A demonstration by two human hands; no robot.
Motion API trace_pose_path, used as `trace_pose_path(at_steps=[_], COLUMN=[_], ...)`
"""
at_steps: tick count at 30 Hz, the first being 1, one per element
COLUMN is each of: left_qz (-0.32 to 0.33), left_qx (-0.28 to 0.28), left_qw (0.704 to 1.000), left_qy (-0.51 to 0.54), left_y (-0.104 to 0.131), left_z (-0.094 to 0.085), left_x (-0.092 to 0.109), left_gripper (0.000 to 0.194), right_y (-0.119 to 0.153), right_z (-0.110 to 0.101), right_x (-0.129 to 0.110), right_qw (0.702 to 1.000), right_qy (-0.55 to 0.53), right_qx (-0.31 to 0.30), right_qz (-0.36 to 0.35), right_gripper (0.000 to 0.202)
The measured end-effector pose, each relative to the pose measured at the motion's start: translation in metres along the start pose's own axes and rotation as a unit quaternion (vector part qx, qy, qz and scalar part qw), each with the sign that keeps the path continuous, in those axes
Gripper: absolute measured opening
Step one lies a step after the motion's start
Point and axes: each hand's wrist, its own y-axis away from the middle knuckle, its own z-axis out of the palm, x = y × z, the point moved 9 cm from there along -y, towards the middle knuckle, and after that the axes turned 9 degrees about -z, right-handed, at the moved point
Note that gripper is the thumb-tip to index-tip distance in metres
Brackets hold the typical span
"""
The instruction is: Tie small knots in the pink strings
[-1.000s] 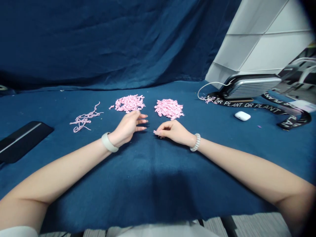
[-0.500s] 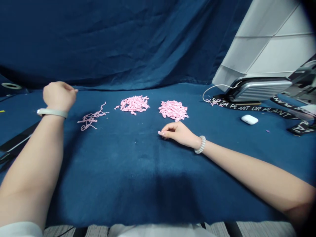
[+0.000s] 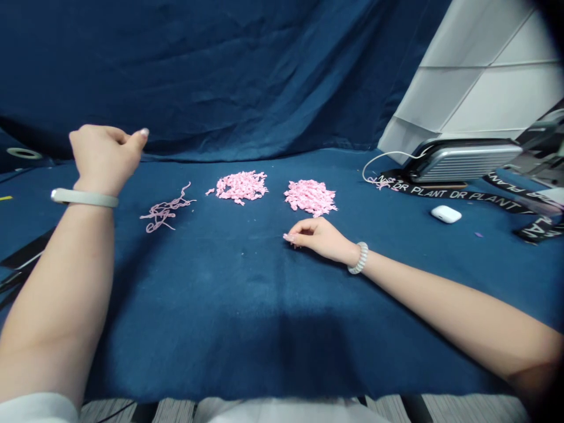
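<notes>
My left hand [image 3: 103,154] is raised over the far left of the blue cloth, its back toward me and its fingers curled into a fist. Its thumb sticks out to the right, and whatever the fist may hold is hidden. Near the middle of the cloth, my right hand [image 3: 319,238] rests with thumb and fingertips pinched together; anything between them is too small to make out. Just beyond it lies a pile of small pink pieces [image 3: 311,197], like knotted bits of yarn. Left of that is a second pink pile [image 3: 242,187]. Loose pink strands [image 3: 164,212] lie nearest my left hand.
At the right stand a ribbed silver-grey device [image 3: 467,161] with a white cable, a black lettered ribbon [image 3: 453,192] and a white earphone case [image 3: 446,214]. A roll of tape [image 3: 24,153] sits at the far left. A blue curtain [image 3: 220,76] hangs behind.
My left hand has risen slightly, and its thumb now points out farther, up and to the right. My right hand and the pink piles have stayed put.
</notes>
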Motion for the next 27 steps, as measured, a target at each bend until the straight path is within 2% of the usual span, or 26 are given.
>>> trace_pose_path(at_steps=[1, 2, 3, 4, 5, 7, 9, 10, 11, 13, 17, 20, 23, 27], left_qz=[-0.005, 0.005, 0.013, 0.022, 0.053, 0.157, 0.238, 0.26, 0.276, 0.288, 0.304, 0.324, 0.328, 0.334], left_qx=[-0.024, -0.09, -0.185, -0.306, -0.413, -0.505, -0.529, -0.556, -0.575, -0.584, -0.526, -0.481, -0.468, -0.475], left_qw=[0.998, 0.986, 0.959, 0.915, 0.867, 0.822, 0.796, 0.771, 0.751, 0.737, 0.77, 0.789, 0.792, 0.782], left_qy=[0.059, 0.139, 0.216, 0.261, 0.273, 0.211, 0.176, 0.17, 0.171, 0.182, 0.194, 0.204, 0.215, 0.227], left_y=[0.01, 0.023, 0.041, 0.067, 0.098, 0.154, 0.195, 0.214, 0.227, 0.241, 0.237, 0.233, 0.232, 0.237], left_z=[0.0, 0.008, 0.022, 0.04, 0.054, 0.067, 0.071, 0.073, 0.074, 0.072, 0.067, 0.061, 0.059, 0.059], left_x=[0.012, 0.03, 0.05, 0.074, 0.098, 0.137, 0.16, 0.166, 0.169, 0.172, 0.174, 0.176, 0.177, 0.177], left_gripper=[0.064, 0.069, 0.074, 0.08, 0.078, 0.058, 0.056, 0.055, 0.053, 0.047, 0.031, 0.028, 0.025, 0.023], right_y=[0.0, 0.0, -0.001, -0.001, -0.001, -0.001, -0.001, -0.001, -0.002, -0.002, -0.001, 0.0, 0.0, -0.001], right_z=[0.0, 0.0, 0.0, 0.0, -0.001, -0.001, -0.001, -0.001, -0.001, 0.0, 0.0, 0.0, 0.0, 0.001], right_x=[0.0, 0.0, 0.0, 0.001, 0.001, 0.003, 0.003, 0.003, 0.002, 0.0, -0.003, -0.003, -0.003, -0.004], right_qw=[1.0, 1.0, 1.0, 1.0, 1.0, 1.0, 1.0, 1.0, 1.0, 1.0, 1.0, 1.0, 0.999, 0.999], right_qy=[-0.001, -0.003, -0.005, -0.007, -0.01, -0.018, -0.024, -0.023, -0.018, -0.003, 0.012, 0.018, 0.026, 0.026], right_qx=[0.001, 0.002, 0.004, 0.006, 0.008, 0.014, 0.016, 0.014, 0.01, 0.003, -0.006, -0.007, -0.009, -0.014], right_qz=[0.0, 0.0, 0.0, 0.001, 0.003, 0.008, 0.008, 0.005, 0.0, -0.01, -0.019, -0.022, -0.029, -0.03], right_gripper=[0.021, 0.021, 0.02, 0.019, 0.019, 0.02, 0.021, 0.021, 0.021, 0.022, 0.023, 0.021, 0.021, 0.025])
